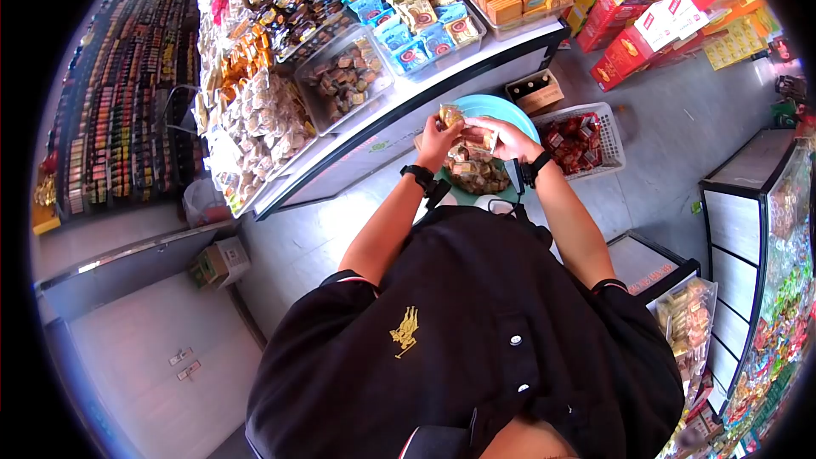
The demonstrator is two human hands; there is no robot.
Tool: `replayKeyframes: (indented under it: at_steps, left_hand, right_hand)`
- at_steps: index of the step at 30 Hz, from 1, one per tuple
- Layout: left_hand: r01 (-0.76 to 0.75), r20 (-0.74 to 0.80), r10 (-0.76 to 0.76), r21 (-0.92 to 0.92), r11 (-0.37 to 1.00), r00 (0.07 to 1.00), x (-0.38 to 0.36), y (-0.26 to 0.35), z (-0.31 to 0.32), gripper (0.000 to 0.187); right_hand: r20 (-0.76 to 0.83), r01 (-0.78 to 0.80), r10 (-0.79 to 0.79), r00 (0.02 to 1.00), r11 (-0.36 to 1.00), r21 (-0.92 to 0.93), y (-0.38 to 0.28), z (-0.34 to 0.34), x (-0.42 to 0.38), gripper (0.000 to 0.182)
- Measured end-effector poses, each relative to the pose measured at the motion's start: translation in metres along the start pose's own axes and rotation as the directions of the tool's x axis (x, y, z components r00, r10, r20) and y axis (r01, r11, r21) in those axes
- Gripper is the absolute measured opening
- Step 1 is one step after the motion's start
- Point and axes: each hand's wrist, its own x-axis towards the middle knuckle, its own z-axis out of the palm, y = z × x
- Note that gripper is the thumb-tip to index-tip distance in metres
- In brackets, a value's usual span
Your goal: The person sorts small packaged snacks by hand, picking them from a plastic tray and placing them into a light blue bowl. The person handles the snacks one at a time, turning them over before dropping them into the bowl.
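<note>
My left hand (439, 141) pinches a small gold-brown wrapped snack (450, 114) between thumb and fingers. Close beside it, my right hand (513, 139) is closed on a pale wrapped packet (483, 138) with some red print; its exact kind is too small to make out. Both hands are over a turquoise basin (525, 121). Inside the basin lies a heap of brownish wrapped snacks (478, 175), partly covered by my hands and wrists.
A white basket (614, 143) of red packets stands right of the basin, near a small cardboard box (535, 92). Ahead is a display counter (408, 95) with trays of wrapped snacks. Red gift boxes (625, 58) stand at upper right; a shelf unit (731, 229) is at right.
</note>
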Motion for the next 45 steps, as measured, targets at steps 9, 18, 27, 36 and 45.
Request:
replayKeyframes:
  at_steps: [9,18,27,36,45]
  left_hand:
    - [0.127,0.106,-0.121,-0.052,0.99,0.987,-0.021,0.025,0.001,0.044]
    - [0.184,0.083,-0.179,-0.053,0.982,0.98,-0.035,0.032,0.002,0.041]
    - [0.215,0.046,-0.228,0.191,0.958,0.973,-0.018,0.004,-0.016,0.057]
    - [0.154,0.319,-0.246,0.289,0.945,0.915,-0.054,0.063,0.009,0.041]
    - [0.021,0.405,-0.161,0.329,0.944,0.9,-0.041,0.047,0.002,0.03]
  right_hand:
    - [-0.038,0.053,-0.043,0.998,0.954,0.294,0.004,-0.028,0.002,0.055]
    - [0.018,0.127,-0.14,0.99,0.938,0.321,0.008,-0.011,-0.007,0.063]
    - [-0.183,0.321,-0.294,0.938,0.936,0.143,0.011,-0.005,0.009,0.041]
    - [-0.132,0.397,-0.564,0.815,0.71,-0.581,0.001,0.038,-0.003,0.023]
    - [-0.022,0.456,-0.644,0.764,0.564,-0.689,0.011,0.026,-0.002,0.019]
